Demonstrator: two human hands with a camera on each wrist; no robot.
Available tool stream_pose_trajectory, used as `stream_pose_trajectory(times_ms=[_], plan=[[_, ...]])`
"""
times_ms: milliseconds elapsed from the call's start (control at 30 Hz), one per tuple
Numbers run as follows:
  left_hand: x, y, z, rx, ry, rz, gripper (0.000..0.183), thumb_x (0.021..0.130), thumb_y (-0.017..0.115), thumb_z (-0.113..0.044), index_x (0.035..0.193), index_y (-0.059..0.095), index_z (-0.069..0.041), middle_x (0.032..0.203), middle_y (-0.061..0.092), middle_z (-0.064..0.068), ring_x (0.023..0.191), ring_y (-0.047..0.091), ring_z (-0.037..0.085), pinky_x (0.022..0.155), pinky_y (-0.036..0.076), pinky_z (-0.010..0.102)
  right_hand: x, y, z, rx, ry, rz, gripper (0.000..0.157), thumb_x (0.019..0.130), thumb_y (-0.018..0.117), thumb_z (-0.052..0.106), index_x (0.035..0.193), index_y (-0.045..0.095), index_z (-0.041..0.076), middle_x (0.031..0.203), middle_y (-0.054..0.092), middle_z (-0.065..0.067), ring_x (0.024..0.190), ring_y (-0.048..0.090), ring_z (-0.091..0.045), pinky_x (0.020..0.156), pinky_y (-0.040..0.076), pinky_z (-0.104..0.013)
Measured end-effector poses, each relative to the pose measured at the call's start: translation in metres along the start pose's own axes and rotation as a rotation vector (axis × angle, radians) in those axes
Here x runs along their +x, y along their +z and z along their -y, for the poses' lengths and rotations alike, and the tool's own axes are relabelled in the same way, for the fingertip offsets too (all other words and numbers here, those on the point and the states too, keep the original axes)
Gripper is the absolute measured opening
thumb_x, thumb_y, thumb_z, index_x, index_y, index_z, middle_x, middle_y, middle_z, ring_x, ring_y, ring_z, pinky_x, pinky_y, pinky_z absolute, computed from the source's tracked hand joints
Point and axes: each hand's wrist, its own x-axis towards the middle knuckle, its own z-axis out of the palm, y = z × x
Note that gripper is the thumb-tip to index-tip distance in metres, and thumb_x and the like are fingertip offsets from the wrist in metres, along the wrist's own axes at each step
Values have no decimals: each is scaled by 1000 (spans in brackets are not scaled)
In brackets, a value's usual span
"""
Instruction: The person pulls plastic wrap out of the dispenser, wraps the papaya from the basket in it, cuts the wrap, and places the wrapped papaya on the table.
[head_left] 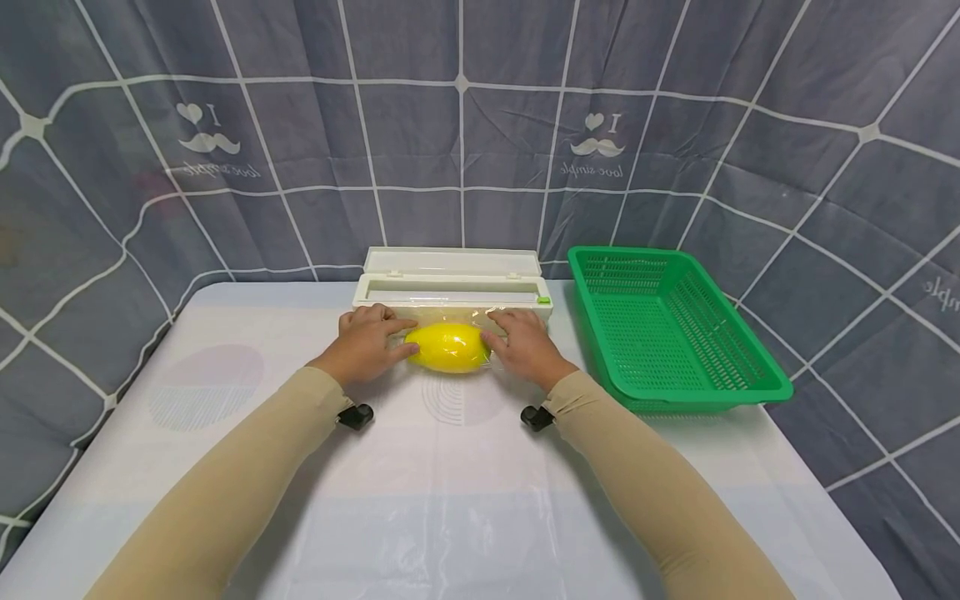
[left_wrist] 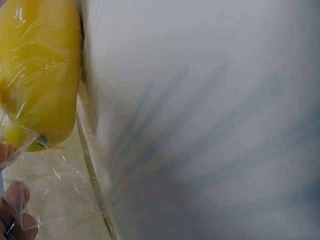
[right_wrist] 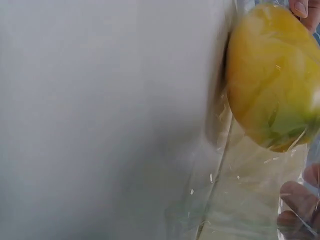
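Observation:
A yellow oval fruit with a greenish end lies under clear cling film, in front of a white film dispenser whose lid stands raised. At the fruit's left end, my left hand holds the film, its thumb against the fruit. My right hand does likewise at the right end. Both wrist views show fingertips behind or at the wrinkled film beside the fruit. Exactly how far the film wraps under the fruit is hidden.
A green plastic basket stands to the right of the dispenser. The table has a pale printed cover. A grey curtain with white lines hangs behind and along the sides.

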Motion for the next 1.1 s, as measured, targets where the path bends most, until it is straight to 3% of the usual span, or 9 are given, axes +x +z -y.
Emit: stream_pose_trajectory(times_ms=[433,667,867,1100], plan=[[-1,-3,-5,-42,39,-62,48,100,69,-46,141,67,-22,129,57,11,127,45,35,110,25,60,-3,-2,-2,15,44,-123,52,106,64,37,147,60,7,144,61,-17,138,51,-38,119,40,-52],[-2,-6,-9,-69,52,-99,45,101,70,-42,140,68,-20,131,57,9,130,43,35,108,26,57,-3,-2,-6,51,69,-225,52,104,66,36,146,59,6,145,54,-18,140,44,-39,119,38,-52],[1,-5,-6,-72,58,-158,45,102,68,-41,141,67,-20,140,56,11,137,41,37,109,25,59,0,-1,-12,104,132,-332,67,102,69,36,155,45,4,160,38,-21,150,29,-42,124,30,-56],[6,-9,-7,-65,67,-175,50,103,66,-42,146,62,-19,150,51,13,145,36,39,112,23,64,7,-2,-18,200,274,-363,88,101,69,38,165,20,0,171,20,-23,154,23,-44,127,30,-57]])
